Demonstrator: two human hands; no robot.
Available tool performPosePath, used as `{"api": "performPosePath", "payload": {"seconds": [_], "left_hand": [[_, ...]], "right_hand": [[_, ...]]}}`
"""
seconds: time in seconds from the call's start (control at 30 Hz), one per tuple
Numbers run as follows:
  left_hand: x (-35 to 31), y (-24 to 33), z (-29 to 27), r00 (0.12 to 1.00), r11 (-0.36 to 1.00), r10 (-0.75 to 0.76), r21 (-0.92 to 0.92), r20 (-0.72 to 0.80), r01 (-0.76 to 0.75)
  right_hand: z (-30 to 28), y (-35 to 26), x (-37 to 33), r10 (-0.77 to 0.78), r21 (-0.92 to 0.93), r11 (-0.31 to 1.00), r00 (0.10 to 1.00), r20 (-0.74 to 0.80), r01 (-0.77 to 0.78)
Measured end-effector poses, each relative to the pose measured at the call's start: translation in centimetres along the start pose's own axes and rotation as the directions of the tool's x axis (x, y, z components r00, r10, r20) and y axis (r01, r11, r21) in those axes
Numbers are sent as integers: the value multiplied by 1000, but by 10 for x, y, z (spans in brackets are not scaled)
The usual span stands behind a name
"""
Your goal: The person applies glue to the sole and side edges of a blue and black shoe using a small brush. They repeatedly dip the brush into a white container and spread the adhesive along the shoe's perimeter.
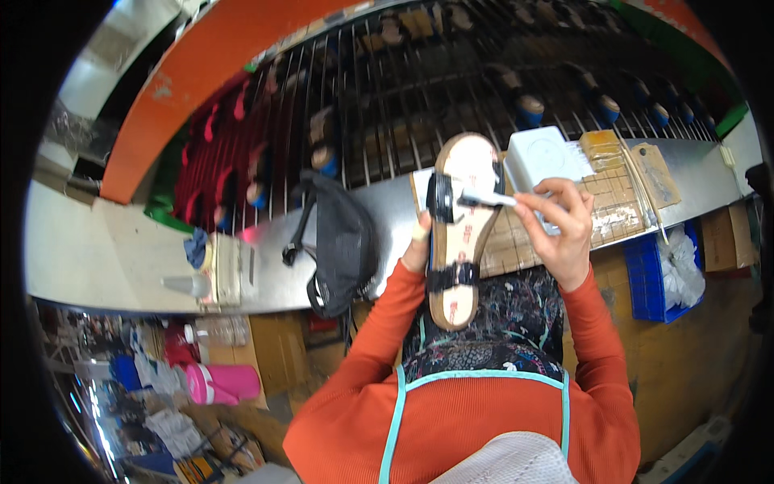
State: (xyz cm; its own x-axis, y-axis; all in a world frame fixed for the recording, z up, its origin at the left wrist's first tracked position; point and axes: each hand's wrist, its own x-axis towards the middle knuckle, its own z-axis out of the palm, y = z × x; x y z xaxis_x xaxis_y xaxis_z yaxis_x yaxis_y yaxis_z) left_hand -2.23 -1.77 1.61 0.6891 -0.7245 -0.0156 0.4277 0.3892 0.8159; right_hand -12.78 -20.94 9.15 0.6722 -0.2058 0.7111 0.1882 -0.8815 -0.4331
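A sandal (461,234) with a pale insole and black straps is upright in front of me, its toe end away from me. My left hand (417,246) is closed on its left edge, with the fingers mostly hidden behind the sole. Between the thumb and fingers of my right hand (562,226) is a small toothbrush-like brush (493,198) with a pale handle. The brush head lies over the insole beside the upper black strap. Whether the bristles touch the strap or the insole, I cannot tell.
A white plastic container (542,157), a yellowish block (601,151) and thin sticks (642,189) sit right on the metal bench, with a black bag (343,242) left. Beyond runs a rod conveyor (387,145) carrying several sandals. A blue crate (645,278) stands below right.
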Motion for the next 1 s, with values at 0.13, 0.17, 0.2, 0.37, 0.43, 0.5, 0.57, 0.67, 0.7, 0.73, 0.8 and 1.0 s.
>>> {"api": "performPosePath", "payload": {"seconds": [0.13,0.17,0.2,0.37,0.43,0.5,0.57,0.67,0.7,0.73,0.8,1.0], "left_hand": [[-1,-7,-13,995,1000,5,1,97,-5],[0,-8,-16,994,998,0,65,110,-8],[0,-10,-19,997,999,2,39,80,-5],[21,-17,-31,983,959,-28,-281,-184,-25],[33,-12,-38,945,846,-73,-483,318,227],[46,-13,-41,930,683,-225,-634,290,363],[56,-13,-43,968,861,-156,-453,197,231],[86,-12,-51,979,883,-161,-461,-121,88],[99,-13,-56,985,892,-107,-452,-138,33],[112,-12,-63,956,901,-140,-433,-257,15],[137,-5,-85,955,882,-169,-470,-242,37],[202,-12,-130,827,844,-185,-516,-531,-142]], "right_hand": [[7,8,16,-24,-205,979,981,-192,-16],[9,5,12,-49,-271,963,976,-210,-10],[13,2,6,-53,-269,963,976,-212,-7],[30,29,-36,239,853,172,861,449,-492],[49,45,-56,85,797,-382,840,535,-469],[76,55,-74,-14,679,-632,881,472,-374],[94,61,-94,23,615,-715,868,496,-333],[108,73,-109,39,540,-778,833,551,-321],[111,76,-112,68,566,-763,833,549,-311],[111,80,-113,59,571,-749,825,562,-336],[110,83,-114,47,582,-727,820,571,-364],[108,80,-112,-20,612,-659,823,567,-437]]}}
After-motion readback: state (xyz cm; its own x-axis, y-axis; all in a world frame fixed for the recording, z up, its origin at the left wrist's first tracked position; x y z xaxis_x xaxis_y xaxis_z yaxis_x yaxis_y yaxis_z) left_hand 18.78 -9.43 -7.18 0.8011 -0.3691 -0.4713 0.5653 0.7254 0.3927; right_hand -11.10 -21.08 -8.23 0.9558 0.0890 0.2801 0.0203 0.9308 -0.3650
